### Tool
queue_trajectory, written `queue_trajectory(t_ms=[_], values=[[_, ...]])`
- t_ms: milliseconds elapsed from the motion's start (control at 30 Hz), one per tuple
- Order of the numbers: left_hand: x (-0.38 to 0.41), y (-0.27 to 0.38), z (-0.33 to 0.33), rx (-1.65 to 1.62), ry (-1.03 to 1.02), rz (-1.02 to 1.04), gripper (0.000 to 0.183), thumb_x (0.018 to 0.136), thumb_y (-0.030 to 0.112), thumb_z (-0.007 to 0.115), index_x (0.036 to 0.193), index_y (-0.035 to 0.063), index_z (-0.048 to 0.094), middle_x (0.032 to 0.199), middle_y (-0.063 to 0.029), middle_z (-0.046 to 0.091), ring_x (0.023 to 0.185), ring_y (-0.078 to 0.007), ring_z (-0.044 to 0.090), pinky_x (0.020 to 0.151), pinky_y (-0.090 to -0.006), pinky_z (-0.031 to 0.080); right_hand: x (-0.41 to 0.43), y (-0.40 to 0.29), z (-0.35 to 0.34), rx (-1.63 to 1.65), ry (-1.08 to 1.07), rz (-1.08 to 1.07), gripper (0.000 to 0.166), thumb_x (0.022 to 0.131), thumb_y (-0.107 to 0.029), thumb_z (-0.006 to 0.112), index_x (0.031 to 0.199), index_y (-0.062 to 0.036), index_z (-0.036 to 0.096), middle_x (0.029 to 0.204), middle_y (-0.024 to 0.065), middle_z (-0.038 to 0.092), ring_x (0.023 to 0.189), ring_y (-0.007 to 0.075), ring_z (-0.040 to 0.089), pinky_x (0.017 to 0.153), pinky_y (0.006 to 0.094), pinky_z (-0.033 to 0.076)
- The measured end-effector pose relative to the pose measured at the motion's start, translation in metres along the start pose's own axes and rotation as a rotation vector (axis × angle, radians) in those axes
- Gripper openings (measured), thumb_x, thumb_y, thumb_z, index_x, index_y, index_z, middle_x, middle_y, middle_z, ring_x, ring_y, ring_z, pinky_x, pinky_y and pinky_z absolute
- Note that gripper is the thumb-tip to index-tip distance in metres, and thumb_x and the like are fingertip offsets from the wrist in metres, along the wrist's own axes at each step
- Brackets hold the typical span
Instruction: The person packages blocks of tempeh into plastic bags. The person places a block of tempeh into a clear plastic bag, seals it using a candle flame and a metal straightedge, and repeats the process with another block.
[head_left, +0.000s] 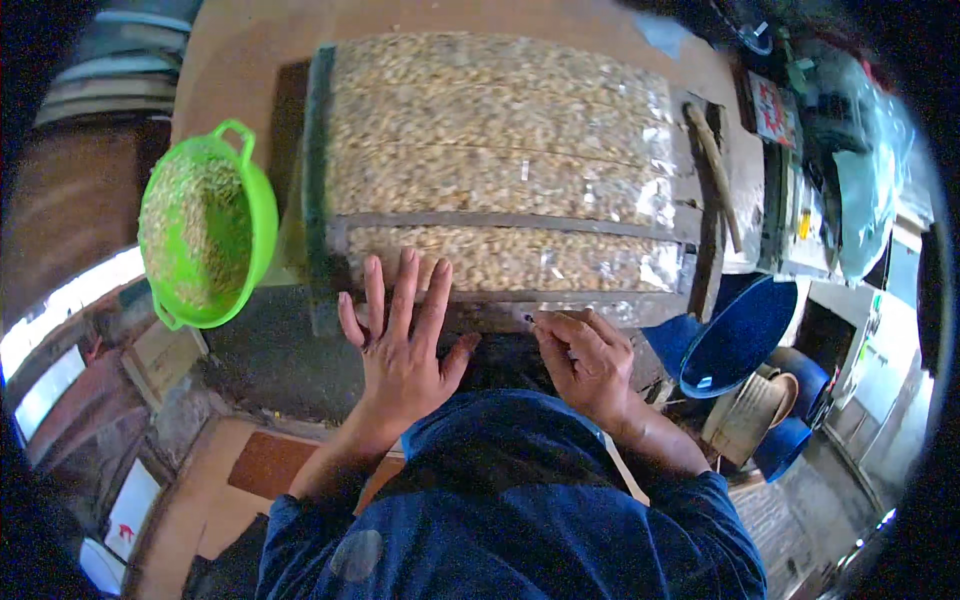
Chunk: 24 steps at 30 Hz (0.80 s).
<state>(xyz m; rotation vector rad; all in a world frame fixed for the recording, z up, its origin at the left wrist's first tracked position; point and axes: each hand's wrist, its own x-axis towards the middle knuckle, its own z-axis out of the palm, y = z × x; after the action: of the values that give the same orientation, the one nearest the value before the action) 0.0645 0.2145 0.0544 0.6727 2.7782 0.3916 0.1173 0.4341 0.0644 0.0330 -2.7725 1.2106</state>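
Note:
Before me lies a broad, flat bed of pale tan, nutty-looking pieces (495, 112), marked by lines across it. Glare on its right side suggests clear plastic over it. A narrow strip of the same pieces (517, 259) lies nearest me, behind a grey bar (510, 220). My left hand (405, 356) is spread palm down, its fingertips over the left end of this strip. My right hand (589, 360) pinches a small thing with a dark tip (530, 319) at the near edge; its kind is too small to tell.
At the left stands a bright green plastic colander (262, 217) with pale crumbs inside. A wooden stick (712, 172) lies along the bed's right side. Blue plastic basins (739, 337) and a pale tub (746, 420) stand lower right. Clear plastic bags (862, 210) hang or lie beyond.

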Motion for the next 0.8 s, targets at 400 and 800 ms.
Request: queue_trajectory(t_ms=[400, 800], values=[[0.034, 0.083, 0.022, 0.059, -0.133, 0.163, 0.085, 0.089, 0.052, 0.057, 0.153, 0.0044, 0.029, 0.16, -0.0231, 0.019, 0.149, -0.0448, 0.01, 0.115, -0.0613, 0.0, -0.069, 0.055, -0.059, -0.016, 0.241, 0.21, 0.021, 0.077, 0.003, 0.075, 0.096, -0.0027, 0.069, 0.086, 0.0123, 0.071, 0.069, 0.0261, 0.068, 0.06, 0.0343, 0.055], [0.055, 0.14, 0.039, 0.096, -0.197, 0.27, 0.085, 0.09, 0.056, 0.054, 0.153, 0.0047, 0.03, 0.16, -0.0239, 0.02, 0.148, -0.0463, 0.012, 0.116, -0.0617, 0.003, -0.112, 0.101, -0.078, -0.019, 0.313, 0.266, 0.023, 0.076, 0.005, 0.075, 0.096, -0.0028, 0.069, 0.085, 0.0129, 0.071, 0.07, 0.0259, 0.068, 0.061, 0.0343, 0.055]])
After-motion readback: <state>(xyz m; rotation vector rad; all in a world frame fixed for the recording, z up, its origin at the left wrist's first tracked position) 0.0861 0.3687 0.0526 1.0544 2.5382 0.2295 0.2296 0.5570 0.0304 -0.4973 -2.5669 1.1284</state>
